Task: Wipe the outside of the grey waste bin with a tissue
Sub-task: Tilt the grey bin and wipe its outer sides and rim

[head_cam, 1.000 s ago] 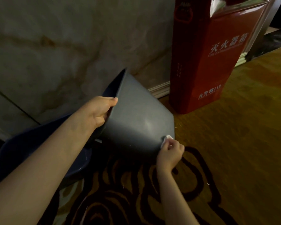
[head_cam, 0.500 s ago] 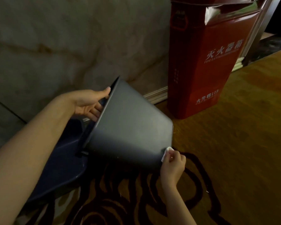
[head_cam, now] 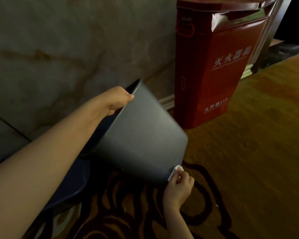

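Observation:
The grey waste bin (head_cam: 141,135) lies tilted on its side in the middle of the view, its open mouth turned toward the wall and its base toward the right. My left hand (head_cam: 116,100) grips the bin's upper rim, thumb on the outside. My right hand (head_cam: 179,188) pinches a small folded white tissue (head_cam: 175,171) and presses it against the bin's lower right corner near the base. The inside of the bin is hidden.
A tall red fire extinguisher box (head_cam: 214,66) stands against the marble wall (head_cam: 59,49), just right of the bin. A dark blue plastic piece (head_cam: 71,183) lies under my left arm. Patterned brown carpet (head_cam: 248,152) covers the floor.
The bin has been turned so more of its grey side faces up, and my left hand shifted along the rim. My right hand with the tissue stays at the lower right corner.

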